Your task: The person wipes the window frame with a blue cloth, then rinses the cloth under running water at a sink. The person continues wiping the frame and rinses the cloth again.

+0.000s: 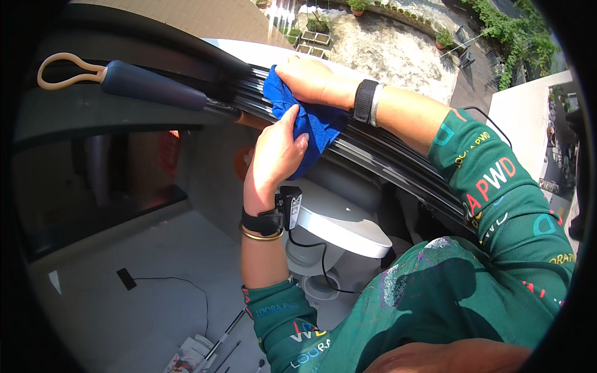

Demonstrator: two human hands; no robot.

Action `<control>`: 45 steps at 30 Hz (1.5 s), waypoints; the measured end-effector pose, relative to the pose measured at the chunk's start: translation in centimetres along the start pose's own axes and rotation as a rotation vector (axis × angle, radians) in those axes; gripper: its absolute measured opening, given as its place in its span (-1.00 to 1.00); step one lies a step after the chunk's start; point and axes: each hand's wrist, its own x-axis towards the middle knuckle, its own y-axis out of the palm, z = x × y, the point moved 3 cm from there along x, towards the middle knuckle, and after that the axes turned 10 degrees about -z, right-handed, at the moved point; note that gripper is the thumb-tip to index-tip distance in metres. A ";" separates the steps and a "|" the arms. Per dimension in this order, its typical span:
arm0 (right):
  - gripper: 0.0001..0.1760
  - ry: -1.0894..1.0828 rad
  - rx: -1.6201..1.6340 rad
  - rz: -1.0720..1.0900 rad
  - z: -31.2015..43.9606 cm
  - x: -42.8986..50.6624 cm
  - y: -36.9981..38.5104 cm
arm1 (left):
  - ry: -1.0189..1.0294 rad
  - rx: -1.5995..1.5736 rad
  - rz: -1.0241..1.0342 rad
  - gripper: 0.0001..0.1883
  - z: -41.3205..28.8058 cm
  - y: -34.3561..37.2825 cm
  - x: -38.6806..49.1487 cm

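A blue cloth (322,126) is draped over the dark metal rails of a window frame (387,161). My right hand (308,81) grips the cloth's upper part and presses it against the outer rails. Lower down, my left hand (277,149) holds the cloth's near side between thumb and fingers. The rails under the cloth are hidden. Left of my hands, a dark blue tapered handle (151,84) with a tan loop (65,70) extends along the frame. A small black device (291,205) is strapped to my left wrist.
Below the frame stands a white toilet (345,231). A black cable (324,261) hangs from the wrist device. On the floor lie a black corded object (126,279), a printed sheet (186,356) and several thin rods (224,333). Outside is a paved yard (396,51) with potted plants.
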 end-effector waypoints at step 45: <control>-0.82 -0.076 0.303 -0.276 -0.7 -3.5 -3.6 | 0.115 0.001 -0.030 -0.41 -3.2 0.6 -3.9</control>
